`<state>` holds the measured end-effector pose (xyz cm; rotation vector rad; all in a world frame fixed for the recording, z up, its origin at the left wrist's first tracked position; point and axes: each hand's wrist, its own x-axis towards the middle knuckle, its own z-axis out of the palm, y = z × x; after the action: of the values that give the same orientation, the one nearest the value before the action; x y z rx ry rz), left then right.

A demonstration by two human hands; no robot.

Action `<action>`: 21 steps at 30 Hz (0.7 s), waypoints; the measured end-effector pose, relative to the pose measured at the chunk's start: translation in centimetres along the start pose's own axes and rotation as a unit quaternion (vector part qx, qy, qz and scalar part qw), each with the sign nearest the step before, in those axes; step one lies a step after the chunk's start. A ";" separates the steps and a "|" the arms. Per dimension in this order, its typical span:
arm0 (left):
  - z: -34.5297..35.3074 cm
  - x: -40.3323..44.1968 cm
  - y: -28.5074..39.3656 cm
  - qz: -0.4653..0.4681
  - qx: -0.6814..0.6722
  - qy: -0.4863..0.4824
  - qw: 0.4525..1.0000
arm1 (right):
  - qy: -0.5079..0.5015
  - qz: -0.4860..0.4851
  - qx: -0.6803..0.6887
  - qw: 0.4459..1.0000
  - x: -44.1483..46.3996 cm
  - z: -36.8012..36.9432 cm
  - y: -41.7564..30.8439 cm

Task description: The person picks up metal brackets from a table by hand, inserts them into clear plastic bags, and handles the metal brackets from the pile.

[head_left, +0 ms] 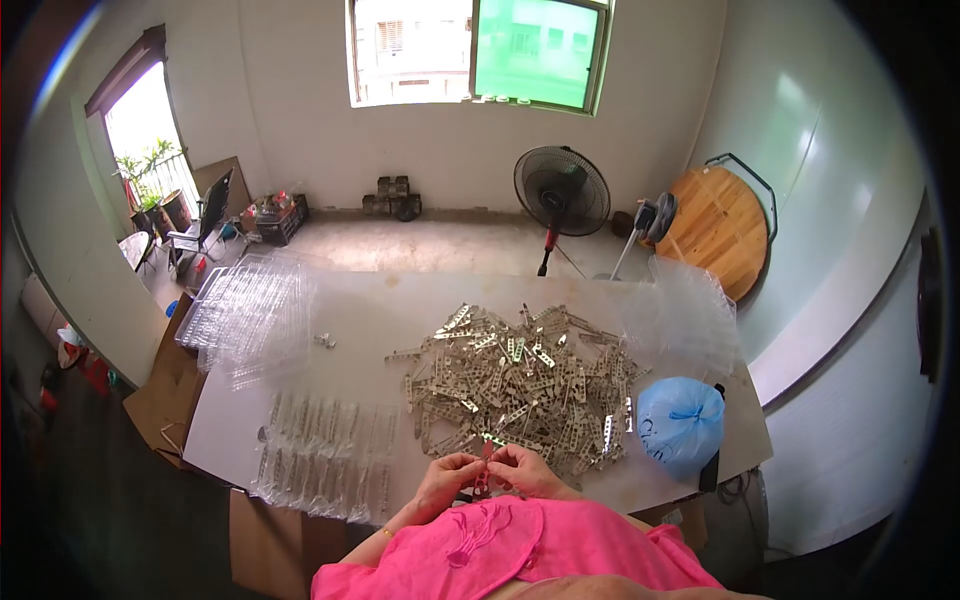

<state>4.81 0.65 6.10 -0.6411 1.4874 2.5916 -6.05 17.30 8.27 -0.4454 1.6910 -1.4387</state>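
Observation:
My left hand (447,482) and my right hand (527,472) meet at the table's near edge, in front of the pink top. Their fingers are closed together on a small perforated metal strip (483,484), which looks reddish here; its lower end is partly hidden by the hands. Just beyond my fingertips a big loose heap of similar shiny metal strips (520,385) spreads over the table. To the left, a clear plastic tray (325,455) lies with narrow rows; strips seem to lie in its slots.
Clear trays are stacked (248,315) at the table's back left, with more clear plastic (690,310) at the back right. A tied blue bag (680,428) sits on the right. Beyond the table (365,300) stand a fan (562,190) and a round wooden tabletop (715,228).

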 end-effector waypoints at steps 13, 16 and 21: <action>5.3 2.9 -2.0 0.057 0.019 0.018 0.998 | 0.007 -0.002 0.095 0.995 -0.9 -5.6 0.3; 6.6 4.1 -3.0 0.106 0.078 0.047 0.990 | 0.002 -0.032 0.083 0.996 -0.7 -7.4 1.2; 8.8 6.0 -4.5 0.169 0.065 0.079 0.980 | -0.027 -0.075 0.053 0.995 -1.2 -9.8 1.1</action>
<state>-2.15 9.63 3.97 -0.6403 1.9521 2.7017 -12.71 24.63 7.47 -0.5587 1.5571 -1.6017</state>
